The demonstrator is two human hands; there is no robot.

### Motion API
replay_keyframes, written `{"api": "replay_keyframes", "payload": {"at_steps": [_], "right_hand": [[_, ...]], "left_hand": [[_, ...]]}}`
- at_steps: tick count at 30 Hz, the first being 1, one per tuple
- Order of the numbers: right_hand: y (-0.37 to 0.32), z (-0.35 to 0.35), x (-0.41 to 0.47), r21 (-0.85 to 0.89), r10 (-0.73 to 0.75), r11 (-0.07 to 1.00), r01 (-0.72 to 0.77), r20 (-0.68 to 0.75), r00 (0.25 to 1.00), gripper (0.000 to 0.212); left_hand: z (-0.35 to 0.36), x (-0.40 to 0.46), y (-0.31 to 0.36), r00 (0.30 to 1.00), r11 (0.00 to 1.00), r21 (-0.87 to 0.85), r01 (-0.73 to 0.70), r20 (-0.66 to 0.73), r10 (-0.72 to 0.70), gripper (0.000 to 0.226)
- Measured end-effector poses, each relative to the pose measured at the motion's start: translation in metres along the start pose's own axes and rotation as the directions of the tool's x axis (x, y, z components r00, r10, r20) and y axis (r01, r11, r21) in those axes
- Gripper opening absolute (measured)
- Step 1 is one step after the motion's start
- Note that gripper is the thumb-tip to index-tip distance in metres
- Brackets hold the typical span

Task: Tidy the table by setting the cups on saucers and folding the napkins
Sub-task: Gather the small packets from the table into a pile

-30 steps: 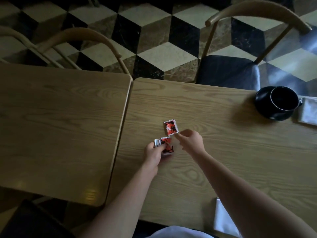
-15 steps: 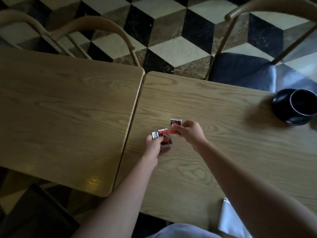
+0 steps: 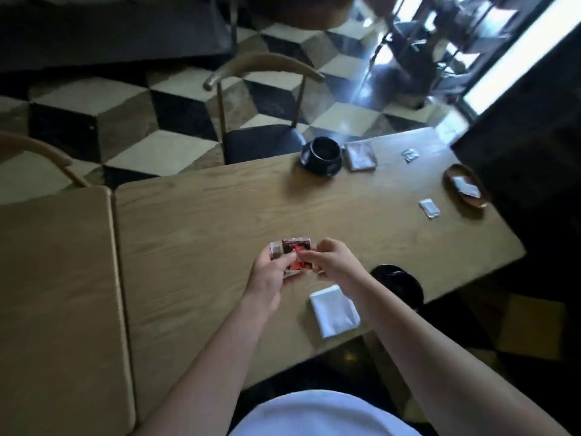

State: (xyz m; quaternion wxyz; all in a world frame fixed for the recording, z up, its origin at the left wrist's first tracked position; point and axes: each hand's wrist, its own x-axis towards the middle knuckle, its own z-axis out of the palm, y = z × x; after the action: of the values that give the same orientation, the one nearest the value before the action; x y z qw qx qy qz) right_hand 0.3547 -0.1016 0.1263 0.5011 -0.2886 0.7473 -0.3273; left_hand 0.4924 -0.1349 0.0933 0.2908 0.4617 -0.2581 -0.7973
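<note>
My left hand [image 3: 270, 276] grips glossy red-and-black square packets [image 3: 294, 254] above the wood-grain counter [image 3: 201, 221]; my right hand [image 3: 333, 261] pinches their edge. A folded white napkin [image 3: 334, 309] lies near; the round black cup [image 3: 325, 150] sits on its saucer [image 3: 320, 168] beyond.

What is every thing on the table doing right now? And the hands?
Left hand: grip shut on the red packets.
Right hand: pinching the red packets.
Black cup: upright on its saucer.
White napkin: folded, flat near the table edge.
Far napkin: folded, beside the cup.
Wooden tray: holds a packet.
</note>
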Motion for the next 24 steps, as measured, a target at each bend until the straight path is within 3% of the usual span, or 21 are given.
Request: {"api": "replay_keyframes", "payload": {"at_steps": [4,11,19,24], "right_hand": [[0.03,-0.061,-0.037,0.154,0.044,0.988,-0.026,-0.114,0.993,0.022],[0.089,-0.14,-0.084,0.372,0.092,0.928,-0.029,-0.153,0.984,0.029],[0.154,-0.249,-0.106,0.526,0.119,0.849,-0.046,-0.105,0.987,0.039],[0.177,-0.318,-0.103,0.487,0.046,0.874,-0.013,-0.054,0.997,0.034]], "left_hand": [[0.057,-0.01,-0.025,0.985,0.997,0.06,0.043,0.165,-0.053,0.019],[0.135,-0.025,-0.081,0.964,0.984,0.157,0.086,0.235,-0.122,0.017],[0.218,-0.022,-0.145,0.992,0.987,0.14,0.085,0.084,-0.098,0.016],[0.287,-0.025,-0.195,0.987,0.983,0.16,0.087,0.122,-0.108,0.017]]}}
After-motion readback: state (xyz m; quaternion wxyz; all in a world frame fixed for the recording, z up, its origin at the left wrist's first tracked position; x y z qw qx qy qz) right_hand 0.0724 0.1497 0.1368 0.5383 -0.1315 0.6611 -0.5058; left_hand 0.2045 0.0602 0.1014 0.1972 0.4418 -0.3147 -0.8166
